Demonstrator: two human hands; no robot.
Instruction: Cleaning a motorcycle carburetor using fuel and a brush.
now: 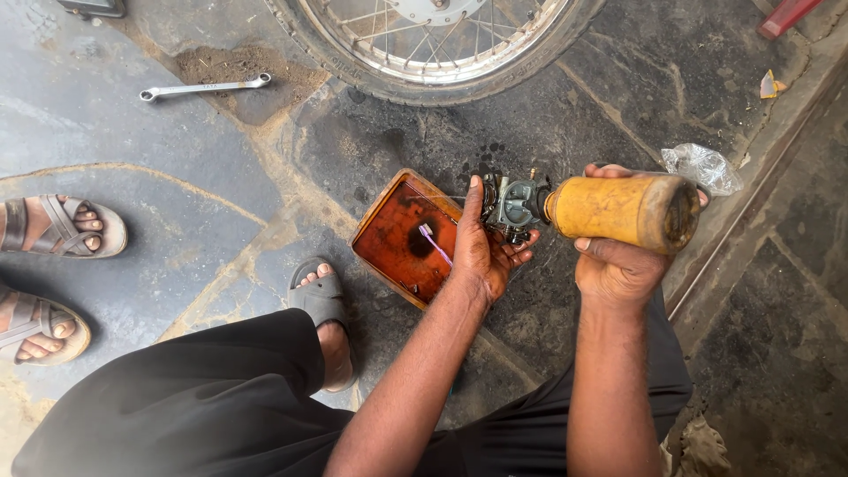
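Left hand grips carburetor above orange tray with toothbrush; right hand wraps yellow bottle, nozzle touching carburetor. Wrench on floor near wheel.

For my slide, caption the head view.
Left hand holds a grey metal carburetor; right hand tilts a grimy yellow plastic bottle against it.
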